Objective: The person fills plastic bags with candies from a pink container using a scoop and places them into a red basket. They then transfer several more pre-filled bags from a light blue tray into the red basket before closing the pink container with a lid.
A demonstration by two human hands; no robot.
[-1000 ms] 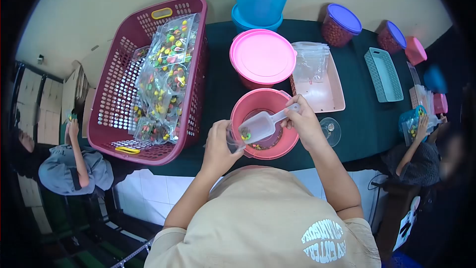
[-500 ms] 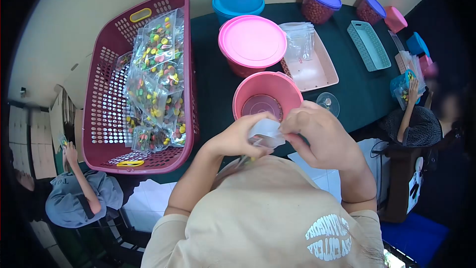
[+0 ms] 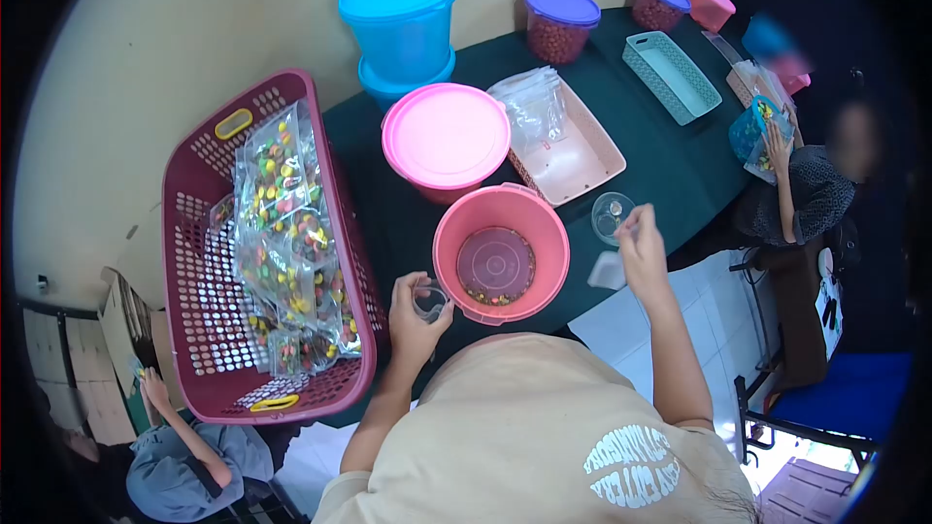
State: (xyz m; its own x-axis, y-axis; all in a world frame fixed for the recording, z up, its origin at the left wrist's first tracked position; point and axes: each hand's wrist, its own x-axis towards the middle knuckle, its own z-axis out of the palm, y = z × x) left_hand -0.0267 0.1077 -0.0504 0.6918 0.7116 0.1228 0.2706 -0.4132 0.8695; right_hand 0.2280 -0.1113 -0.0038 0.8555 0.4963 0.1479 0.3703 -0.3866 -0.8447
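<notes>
My left hand [image 3: 416,322] is closed around a small clear plastic cup [image 3: 428,302], at the near left of the pink bucket [image 3: 555,257]. The bucket stands open, with a few small colourful candies [image 3: 492,298] on its bottom. To the bucket's right, my right hand [image 3: 643,250] has its fingers curled. A whitish, translucent plastic piece [image 3: 607,272], blurred, hangs at its left side and seems held in it. Just beyond those fingers lies a clear round dish [image 3: 612,217] with something small in it.
On the left stands a maroon basket [image 3: 175,262] with several candy packets [image 3: 286,204]. Behind the bucket are a pink-lidded tub [image 3: 447,136], blue tubs [image 3: 398,24], a pale tray [image 3: 592,160] with clear bags [image 3: 532,107], and a green basket [image 3: 670,78]. People work on both sides.
My hands were together over the near rim of the bucket and have parted: left hand to the left, right hand to the right near the clear dish. The camera view has shifted.
</notes>
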